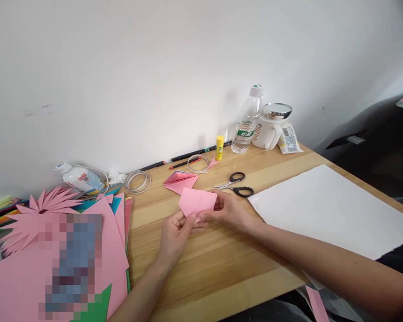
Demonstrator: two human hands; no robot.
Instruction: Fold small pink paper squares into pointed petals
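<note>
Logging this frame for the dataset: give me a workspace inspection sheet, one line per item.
Surface: wooden table, against a white wall.
Job's things: pink paper piece held above the table; folded pink stack behind it.
Clutter: scissors, glue stick, water bottle, white mug, white sheet, coloured paper pile, tape rolls.
Grippers: left hand and right hand both pinch the paper.
Cables: nothing seen.
Surroundings: dark object at right.

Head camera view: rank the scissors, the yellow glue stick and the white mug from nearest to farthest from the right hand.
From the right hand:
1. Scissors, just beyond the hand on the wooden table.
2. Yellow glue stick, farther back, standing near the wall.
3. White mug, farthest, back right beside the water bottle.
</note>
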